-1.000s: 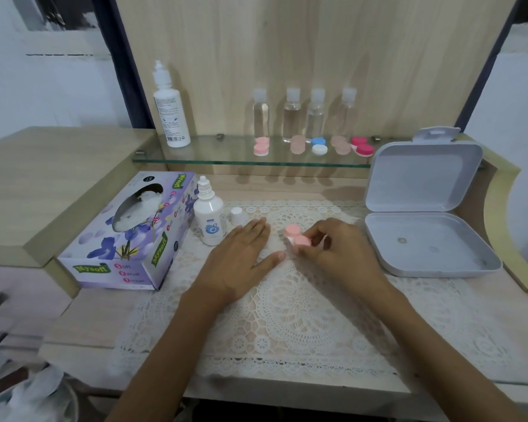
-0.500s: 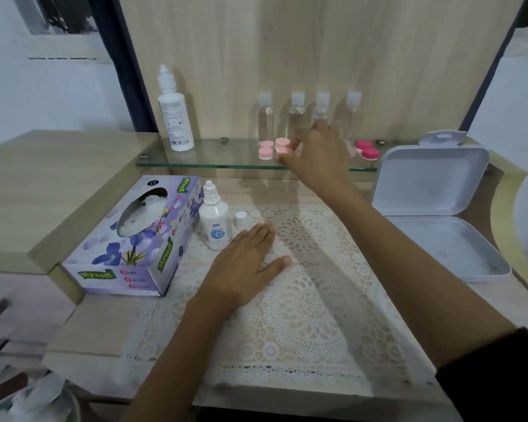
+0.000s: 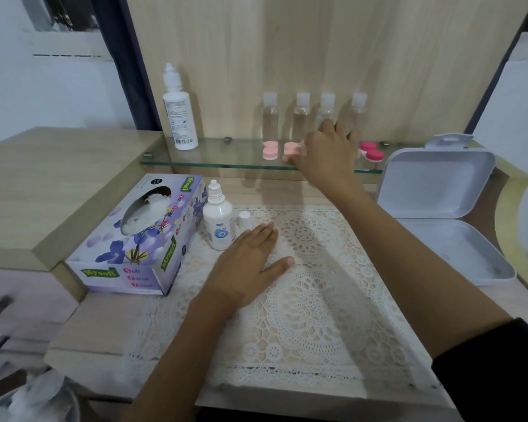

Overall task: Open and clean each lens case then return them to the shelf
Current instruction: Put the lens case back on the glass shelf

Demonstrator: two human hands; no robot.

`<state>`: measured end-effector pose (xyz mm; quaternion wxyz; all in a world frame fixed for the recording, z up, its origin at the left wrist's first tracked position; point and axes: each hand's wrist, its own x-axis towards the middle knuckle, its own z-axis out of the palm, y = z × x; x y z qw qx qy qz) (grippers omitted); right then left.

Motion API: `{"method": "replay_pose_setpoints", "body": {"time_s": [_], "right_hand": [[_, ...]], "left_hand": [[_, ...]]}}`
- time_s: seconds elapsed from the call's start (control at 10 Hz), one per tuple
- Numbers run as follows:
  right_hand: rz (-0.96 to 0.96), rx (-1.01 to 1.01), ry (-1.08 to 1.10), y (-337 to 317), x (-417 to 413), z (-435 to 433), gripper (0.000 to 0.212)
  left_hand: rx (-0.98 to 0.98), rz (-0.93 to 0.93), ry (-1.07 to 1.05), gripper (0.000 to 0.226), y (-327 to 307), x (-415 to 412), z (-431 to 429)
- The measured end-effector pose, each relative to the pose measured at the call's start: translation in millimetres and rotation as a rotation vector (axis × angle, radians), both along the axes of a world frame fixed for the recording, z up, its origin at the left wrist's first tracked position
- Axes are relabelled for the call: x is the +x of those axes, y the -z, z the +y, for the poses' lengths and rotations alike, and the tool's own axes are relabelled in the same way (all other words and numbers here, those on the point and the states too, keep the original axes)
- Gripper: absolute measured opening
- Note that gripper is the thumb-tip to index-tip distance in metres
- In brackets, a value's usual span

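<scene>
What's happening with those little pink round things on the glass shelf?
A person is looking after contact lens cases. Their right hand is up at the glass shelf, right against a pale pink lens case that sits beside another pink case. Whether the fingers grip it is hard to tell. The left hand rests flat on the lace mat, near a small white bottle with its cap off. A dark pink case sits further right on the shelf.
</scene>
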<state>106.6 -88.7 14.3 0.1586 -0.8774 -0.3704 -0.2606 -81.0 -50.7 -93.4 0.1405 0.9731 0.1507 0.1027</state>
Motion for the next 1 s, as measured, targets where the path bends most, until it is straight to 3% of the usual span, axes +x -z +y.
{"method": "replay_pose_setpoints", "body": {"time_s": [0.3, 0.5, 0.6, 0.7, 0.9, 1.0], "right_hand": [[-0.126, 0.042, -0.032, 10.0, -8.6, -15.3, 0.024], [0.005, 0.117, -0.121, 8.7, -10.0, -24.2, 0.023], [0.13, 0.282, -0.189, 10.7, -18.3, -40.0, 0.021], [0.396, 0.434, -0.312, 23.7, -34.8, -63.1, 0.015], [0.741, 0.339, -0.458, 67.0, -68.9, -111.0, 0.012], [0.823, 0.292, -0.477, 80.5, -68.0, -115.6, 0.016]], "left_hand": [[-0.007, -0.01, -0.001, 0.073, 0.8, -0.2, 0.0], [-0.009, -0.021, 0.003, 0.073, -0.5, -0.7, -0.7], [-0.019, -0.032, 0.006, 0.072, -0.8, -0.4, -1.2], [-0.024, -0.045, 0.005, 0.071, 0.1, -0.4, -0.3], [-0.134, -0.131, -0.032, 0.068, 0.2, -2.9, -0.3], [-0.19, -0.208, -0.031, 0.061, 0.3, -3.2, -0.6]]}}
